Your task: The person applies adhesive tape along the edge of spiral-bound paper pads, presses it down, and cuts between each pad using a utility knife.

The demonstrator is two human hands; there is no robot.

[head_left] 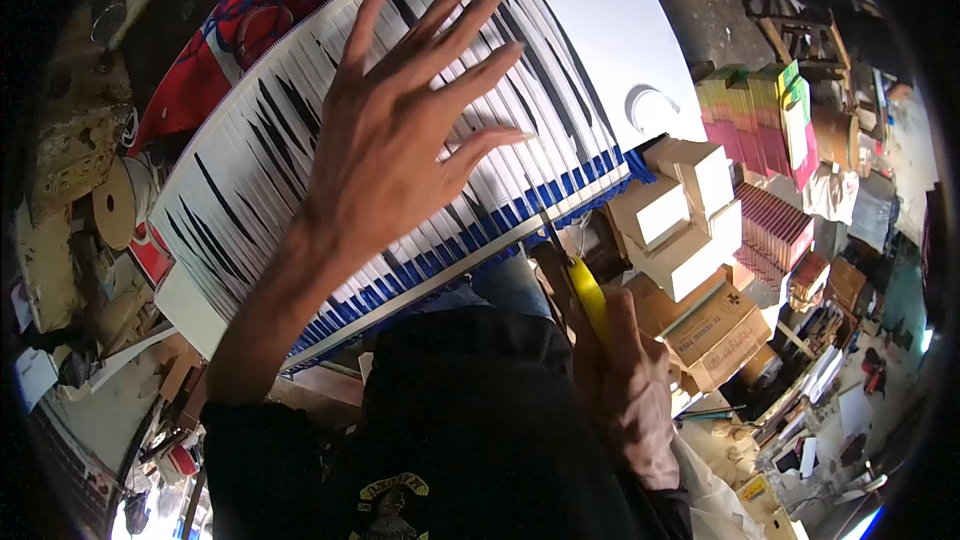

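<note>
A long row of white paper booklets (235,175), packed tightly with dark gaps between them, lies across my front. Blue cloth-like strips (440,248) run along its near edge. My left hand (385,135) rests palm down over the row, fingers spread, holding nothing. To the right, my right hand (635,390) is wrapped round a yellow-handled cutter knife (590,300). Its thin dark blade points up at the near edge, by the blue strips. Whether the blade touches the strips I cannot tell.
A white board (595,5) with a round white roll (654,110) lies beyond the row. White boxes (690,205) and a brown carton (718,330) stand at right, near stacked pink and yellow booklets (750,120). Blue cords (250,25) lie over red material at top left.
</note>
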